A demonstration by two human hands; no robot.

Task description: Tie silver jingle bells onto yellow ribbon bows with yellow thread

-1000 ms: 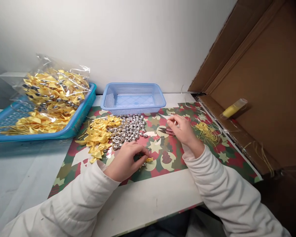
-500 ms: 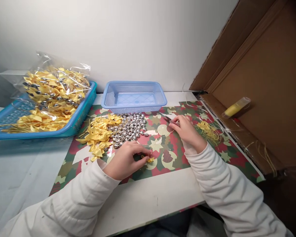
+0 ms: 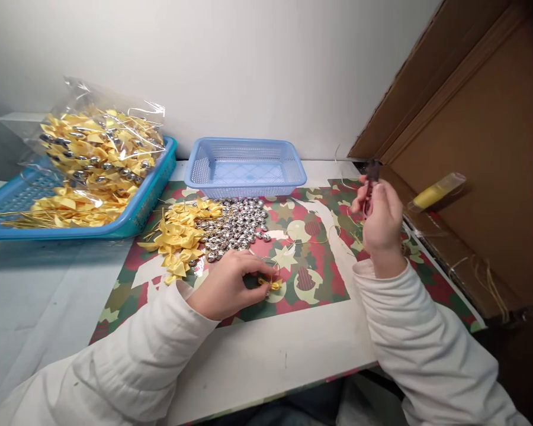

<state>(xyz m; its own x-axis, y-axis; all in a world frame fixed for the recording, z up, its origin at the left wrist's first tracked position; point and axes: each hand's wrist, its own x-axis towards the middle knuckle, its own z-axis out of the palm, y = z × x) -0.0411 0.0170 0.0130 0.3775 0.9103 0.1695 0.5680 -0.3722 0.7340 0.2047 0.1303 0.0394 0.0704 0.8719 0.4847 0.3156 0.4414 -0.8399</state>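
L hand [image 3: 225, 288] fingers pinching yellow bow [image 3: 270, 284] on mat [image 3: 320, 284]; R hand [image 3: 382, 222] raised, fingers closed round snips [image 3: 372, 177].

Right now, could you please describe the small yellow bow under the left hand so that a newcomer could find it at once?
Start at the patterned mat on the table, then find the left hand near its front edge. The single yellow bow lies at its fingertips, alone, apart from the pile of yellow bows beside the silver bells.

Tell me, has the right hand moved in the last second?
Yes. The right hand rose off the patterned mat and shifted right, toward the cardboard box, holding small snips.
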